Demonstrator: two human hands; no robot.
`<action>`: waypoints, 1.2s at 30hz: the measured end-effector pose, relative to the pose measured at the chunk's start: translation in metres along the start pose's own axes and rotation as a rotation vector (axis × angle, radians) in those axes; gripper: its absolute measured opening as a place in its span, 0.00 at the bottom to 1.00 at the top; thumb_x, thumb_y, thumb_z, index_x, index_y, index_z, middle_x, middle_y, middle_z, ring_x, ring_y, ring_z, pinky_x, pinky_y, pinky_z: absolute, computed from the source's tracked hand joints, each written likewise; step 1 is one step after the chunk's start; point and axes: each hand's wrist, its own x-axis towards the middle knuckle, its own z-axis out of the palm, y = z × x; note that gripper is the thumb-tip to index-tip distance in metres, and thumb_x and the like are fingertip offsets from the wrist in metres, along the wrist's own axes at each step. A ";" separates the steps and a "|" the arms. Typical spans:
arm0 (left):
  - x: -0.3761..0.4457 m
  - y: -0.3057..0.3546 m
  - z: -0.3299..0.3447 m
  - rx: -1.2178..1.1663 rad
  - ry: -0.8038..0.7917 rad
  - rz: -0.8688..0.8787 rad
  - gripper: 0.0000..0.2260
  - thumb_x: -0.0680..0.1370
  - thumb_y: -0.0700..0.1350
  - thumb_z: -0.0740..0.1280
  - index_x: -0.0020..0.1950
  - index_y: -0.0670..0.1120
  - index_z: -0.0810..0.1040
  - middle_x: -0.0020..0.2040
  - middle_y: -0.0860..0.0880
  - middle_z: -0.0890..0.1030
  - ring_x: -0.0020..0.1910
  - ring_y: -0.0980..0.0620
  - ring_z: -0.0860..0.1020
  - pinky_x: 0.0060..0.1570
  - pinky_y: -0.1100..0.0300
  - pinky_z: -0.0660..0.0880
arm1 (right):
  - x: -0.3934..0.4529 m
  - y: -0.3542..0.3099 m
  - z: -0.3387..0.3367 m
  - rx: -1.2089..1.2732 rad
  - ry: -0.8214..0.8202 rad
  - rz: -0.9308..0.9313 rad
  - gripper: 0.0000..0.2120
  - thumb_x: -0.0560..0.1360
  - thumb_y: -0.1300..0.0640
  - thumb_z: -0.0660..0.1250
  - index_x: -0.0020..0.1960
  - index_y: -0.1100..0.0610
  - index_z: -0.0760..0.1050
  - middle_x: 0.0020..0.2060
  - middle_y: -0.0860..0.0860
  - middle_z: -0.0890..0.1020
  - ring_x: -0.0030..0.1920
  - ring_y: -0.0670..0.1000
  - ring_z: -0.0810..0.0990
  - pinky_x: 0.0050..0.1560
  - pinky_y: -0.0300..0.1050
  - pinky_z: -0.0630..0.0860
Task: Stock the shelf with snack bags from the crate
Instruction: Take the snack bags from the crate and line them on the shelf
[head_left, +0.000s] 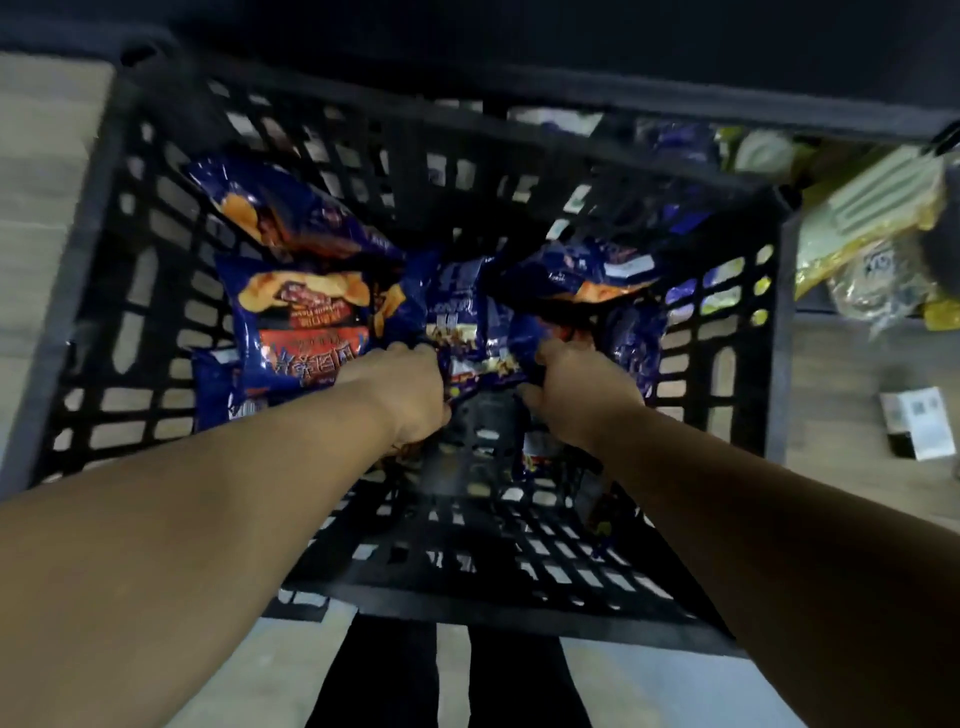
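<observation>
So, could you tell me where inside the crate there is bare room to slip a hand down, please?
The bare crate floor shows along the near wall, below both hands. The left hand and right hand are closed on a blue snack bag at the centre. The far half, left and right, is crowded with overlapping snack bags.

Hiding fingertips of both hands (405, 395) (576, 395) behind blue snack bag (470, 343); blurring bag print; cropping crate (78, 270) near rim beneath forearms.
</observation>
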 end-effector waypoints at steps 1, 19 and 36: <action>0.005 0.001 0.005 -0.001 -0.020 -0.023 0.28 0.78 0.58 0.62 0.71 0.44 0.61 0.66 0.43 0.68 0.62 0.40 0.71 0.52 0.49 0.70 | 0.004 0.001 0.006 -0.010 0.013 0.019 0.25 0.79 0.47 0.62 0.71 0.57 0.61 0.65 0.59 0.68 0.64 0.61 0.68 0.57 0.55 0.72; 0.038 -0.027 0.007 0.096 -0.163 0.057 0.33 0.75 0.53 0.70 0.72 0.44 0.57 0.48 0.51 0.74 0.50 0.47 0.74 0.53 0.49 0.76 | 0.048 0.007 0.021 -0.052 0.041 0.128 0.22 0.80 0.62 0.57 0.72 0.61 0.57 0.66 0.64 0.67 0.63 0.65 0.70 0.56 0.58 0.74; 0.030 -0.055 -0.006 -0.516 -0.333 0.116 0.44 0.69 0.47 0.77 0.77 0.56 0.53 0.72 0.50 0.68 0.67 0.50 0.69 0.68 0.55 0.65 | 0.011 0.001 0.007 -0.099 0.204 0.023 0.21 0.81 0.56 0.57 0.72 0.58 0.59 0.66 0.59 0.66 0.65 0.60 0.67 0.53 0.53 0.73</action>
